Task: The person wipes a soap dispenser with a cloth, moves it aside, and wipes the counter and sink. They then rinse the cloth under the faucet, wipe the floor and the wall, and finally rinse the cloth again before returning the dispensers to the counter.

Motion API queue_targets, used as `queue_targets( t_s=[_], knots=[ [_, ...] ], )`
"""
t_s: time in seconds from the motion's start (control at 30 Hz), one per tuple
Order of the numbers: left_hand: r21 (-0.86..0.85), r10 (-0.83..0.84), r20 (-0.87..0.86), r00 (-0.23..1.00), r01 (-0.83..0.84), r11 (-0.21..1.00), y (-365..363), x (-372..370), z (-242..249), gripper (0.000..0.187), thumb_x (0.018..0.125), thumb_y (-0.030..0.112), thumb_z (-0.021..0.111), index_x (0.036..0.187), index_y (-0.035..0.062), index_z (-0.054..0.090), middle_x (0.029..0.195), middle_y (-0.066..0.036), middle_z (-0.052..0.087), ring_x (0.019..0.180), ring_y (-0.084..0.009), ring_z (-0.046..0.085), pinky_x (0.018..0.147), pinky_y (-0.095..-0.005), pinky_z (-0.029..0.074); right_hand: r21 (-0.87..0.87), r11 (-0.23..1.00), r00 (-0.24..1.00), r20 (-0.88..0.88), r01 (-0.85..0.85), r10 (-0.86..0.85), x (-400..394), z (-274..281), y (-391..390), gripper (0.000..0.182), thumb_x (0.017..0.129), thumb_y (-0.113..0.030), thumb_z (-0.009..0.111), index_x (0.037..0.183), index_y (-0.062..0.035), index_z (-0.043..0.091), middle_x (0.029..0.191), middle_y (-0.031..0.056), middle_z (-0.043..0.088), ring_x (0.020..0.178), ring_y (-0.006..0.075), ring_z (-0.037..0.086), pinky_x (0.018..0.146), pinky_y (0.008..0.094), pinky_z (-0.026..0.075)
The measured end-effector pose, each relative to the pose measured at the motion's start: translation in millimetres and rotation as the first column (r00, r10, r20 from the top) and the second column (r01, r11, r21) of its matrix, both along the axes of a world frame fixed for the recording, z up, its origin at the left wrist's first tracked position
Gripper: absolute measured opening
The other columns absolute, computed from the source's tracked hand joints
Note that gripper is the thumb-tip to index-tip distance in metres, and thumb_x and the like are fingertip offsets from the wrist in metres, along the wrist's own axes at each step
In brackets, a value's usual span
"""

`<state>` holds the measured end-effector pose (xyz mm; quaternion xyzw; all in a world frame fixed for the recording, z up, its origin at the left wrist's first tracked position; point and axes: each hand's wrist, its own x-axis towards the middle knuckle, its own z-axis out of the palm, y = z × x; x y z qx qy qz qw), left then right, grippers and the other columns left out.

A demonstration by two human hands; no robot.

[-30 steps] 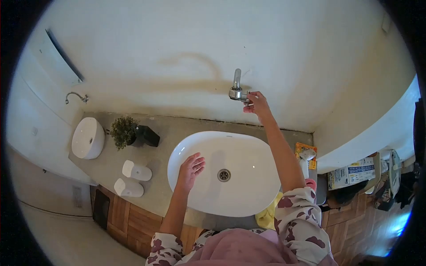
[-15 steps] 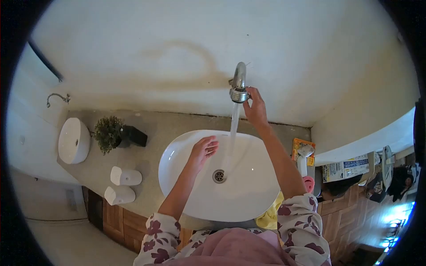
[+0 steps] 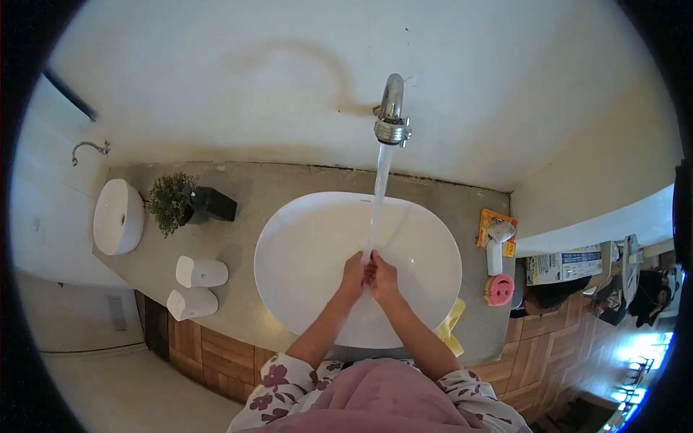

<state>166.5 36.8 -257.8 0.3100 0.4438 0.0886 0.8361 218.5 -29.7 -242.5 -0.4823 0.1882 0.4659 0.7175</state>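
A stream of water runs from the metal tap into the white oval basin. My left hand and my right hand are side by side under the stream, near the middle of the basin. Their fingers are curled and pressed together where the water lands. Whether anything lies between them cannot be made out. The drain is hidden beneath my hands.
Right of the basin lie a yellow cloth, a pink sponge, a white bottle and an orange packet. On the left are white containers, a potted plant and a second basin.
My right hand has left the tap and come down into the basin. My left hand has moved right and lower to meet it under the water. The view has shifted slightly.
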Motion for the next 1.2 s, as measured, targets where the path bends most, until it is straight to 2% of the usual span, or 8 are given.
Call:
queue_targets(
  t_s=[0.27,0.33,0.37,0.43,0.53,0.57,0.77,1.2],
  knots=[
    [-0.313,0.596,0.161,0.787,-0.531,0.787,-8.3,-5.5,11.6,0.027,0.093,0.024,0.041,0.088,0.0037,0.059,0.076,-0.006,0.061,0.066,-0.0171,0.059,0.059,-0.0278,0.048,-0.020,1.000,0.999,0.054,0.007,-0.006,-17.5,-47.2,26.7,0.029,0.092,-0.026,0.051,0.092,0.0010,0.062,0.075,0.0067,0.060,0.066,0.0198,0.059,0.059,0.0321,0.048],
    [-0.291,0.596,0.220,0.772,-0.531,0.796,-4.0,-10.1,7.7,0.030,0.094,0.025,0.040,0.090,0.0032,0.059,0.081,-0.008,0.063,0.075,-0.0172,0.060,0.068,-0.0278,0.050,-0.014,0.972,0.709,0.681,-0.234,0.180,-16.0,-109.3,26.5,0.026,0.091,-0.022,0.050,0.093,0.0013,0.061,0.083,0.0092,0.062,0.074,0.0207,0.061,0.064,0.0336,0.049],
    [-0.290,0.596,0.222,0.772,-0.531,0.796,-0.7,-8.4,-10.4,0.030,0.094,0.025,0.040,0.090,0.0032,0.059,0.081,-0.008,0.063,0.075,-0.0172,0.060,0.068,-0.0278,0.050,-0.011,0.972,0.708,0.683,-0.234,0.179,-12.7,-98.9,24.7,0.026,0.091,-0.022,0.050,0.093,0.0013,0.061,0.083,0.0092,0.062,0.074,0.0207,0.061,0.064,0.0336,0.049],
    [-0.255,0.474,0.498,0.726,-0.400,0.881,4.5,-3.4,-57.5,0.030,0.094,0.027,0.040,0.093,0.0033,0.060,0.084,-0.008,0.063,0.079,-0.0173,0.060,0.071,-0.0287,0.050,0.225,0.974,0.999,0.003,0.031,-0.032,-1.2,-50.0,20.4,0.024,0.091,-0.019,0.050,0.097,0.0018,0.060,0.095,0.0112,0.062,0.087,0.0225,0.061,0.074,0.0350,0.050],
    [0.084,0.425,0.299,0.854,-0.467,0.880,-8.0,34.3,-13.7,0.026,0.093,0.026,0.045,0.090,0.0053,0.060,0.084,-0.006,0.062,0.076,-0.0173,0.060,0.072,-0.0293,0.050,0.379,0.911,0.983,0.024,0.161,-0.183,17.9,-7.0,18.0,0.027,0.092,-0.020,0.047,0.100,0.0023,0.059,0.100,0.0115,0.061,0.095,0.0228,0.059,0.087,0.0343,0.048],
    [-0.260,0.422,0.495,0.760,-0.334,0.906,-6.3,42.4,-13.6,0.021,0.092,0.024,0.051,0.094,0.0056,0.061,0.089,-0.005,0.061,0.080,-0.0161,0.059,0.075,-0.0288,0.049,0.351,0.912,0.973,0.009,0.212,-0.229,29.5,-23.2,18.8,0.035,0.095,-0.025,0.042,0.110,0.0039,0.054,0.111,0.0127,0.058,0.104,0.0237,0.055,0.096,0.0341,0.042],
    [-0.289,0.200,0.254,0.946,-0.123,0.949,-29.9,68.5,31.1,0.018,0.092,0.022,0.052,0.091,0.0055,0.059,0.089,-0.006,0.061,0.083,-0.0172,0.059,0.078,-0.0297,0.050,0.195,0.819,0.802,0.176,0.540,-0.571,31.5,16.0,-4.6,0.047,0.096,-0.030,0.041,0.125,0.0062,0.040,0.127,0.0194,0.045,0.118,0.0289,0.045,0.102,0.0391,0.037],
    [-0.177,0.487,0.211,0.848,-0.457,0.872,-31.5,-29.0,37.8,0.026,0.096,0.028,0.036,0.097,0.0097,0.054,0.085,-0.002,0.058,0.081,-0.0137,0.058,0.075,-0.0271,0.047,0.007,1.000,1.000,0.012,-0.012,0.012,-4.8,-2.5,21.1,0.036,0.090,-0.024,0.054,0.100,0.0105,0.054,0.094,0.0184,0.060,0.086,0.0268,0.062,0.075,0.0350,0.055]
  ],
)
